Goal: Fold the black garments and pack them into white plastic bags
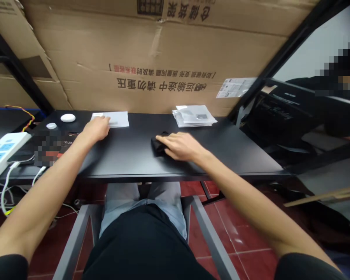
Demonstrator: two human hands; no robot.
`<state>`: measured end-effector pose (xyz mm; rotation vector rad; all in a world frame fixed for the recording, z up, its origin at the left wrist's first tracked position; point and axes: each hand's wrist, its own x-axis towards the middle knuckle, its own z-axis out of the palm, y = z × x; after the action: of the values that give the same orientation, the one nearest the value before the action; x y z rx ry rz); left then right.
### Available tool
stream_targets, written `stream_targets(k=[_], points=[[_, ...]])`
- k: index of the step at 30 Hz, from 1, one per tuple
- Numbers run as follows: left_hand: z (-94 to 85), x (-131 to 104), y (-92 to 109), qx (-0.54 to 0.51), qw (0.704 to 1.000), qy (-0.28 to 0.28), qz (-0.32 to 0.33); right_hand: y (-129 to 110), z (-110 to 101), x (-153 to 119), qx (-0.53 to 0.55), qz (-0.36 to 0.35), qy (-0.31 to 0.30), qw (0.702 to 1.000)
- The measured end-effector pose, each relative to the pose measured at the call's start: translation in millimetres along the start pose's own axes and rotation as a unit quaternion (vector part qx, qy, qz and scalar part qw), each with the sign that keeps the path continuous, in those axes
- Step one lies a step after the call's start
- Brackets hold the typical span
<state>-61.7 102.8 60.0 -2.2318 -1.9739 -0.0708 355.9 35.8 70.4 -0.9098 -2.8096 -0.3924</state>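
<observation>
My left hand (98, 127) reaches to the back left of the black desk (128, 155), its fingers at the left end of a flat white packet (120, 119). Whether the fingers grip the packet is hard to tell. Near the desk's middle, my right hand (179, 145) is closed round the right side of a small black item (158, 144), with fingertips on top of it. At the back right lies a stack of clear-and-white packets (195, 116), apart from both hands.
A large cardboard sheet (163, 46) stands behind the desk. At the left are a white power strip (6, 151), cables, a phone (68, 140), a white oval object (68, 118) and a small white cap (51, 126). Another person sits at the far right.
</observation>
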Motion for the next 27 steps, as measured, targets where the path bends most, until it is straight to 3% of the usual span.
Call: stream_targets(k=[2,5,9,14,18,24,27], points=[[3.5,8.8,-9.1,0.012,0.999,-0.033,-0.004,-11.7,7.9,-5.6,0.076,-0.032,-0.012,0.997],[9.6,3.7,-3.2,0.013,0.999,-0.015,0.026,-14.6,14.1,-20.9,0.138,-0.03,-0.027,0.99],[10.4,-19.5,29.2,-0.047,0.991,0.022,0.126,-29.5,17.0,-44.0,0.135,-0.013,-0.061,0.989],[4.0,-47.6,74.7,-0.164,0.958,0.02,0.233,-67.8,10.7,-68.8,0.083,-0.036,0.005,0.996],[-0.2,-63.5,95.8,-0.235,0.937,0.011,0.258,-67.1,3.3,-81.1,0.165,-0.031,0.043,0.985],[-10.3,-80.5,116.1,-0.326,0.915,0.001,0.239,-48.3,5.5,-57.1,0.322,-0.051,0.182,0.928],[-21.2,-89.4,121.7,-0.366,0.899,-0.008,0.239,-48.9,12.4,-35.2,0.288,-0.108,0.181,0.934]])
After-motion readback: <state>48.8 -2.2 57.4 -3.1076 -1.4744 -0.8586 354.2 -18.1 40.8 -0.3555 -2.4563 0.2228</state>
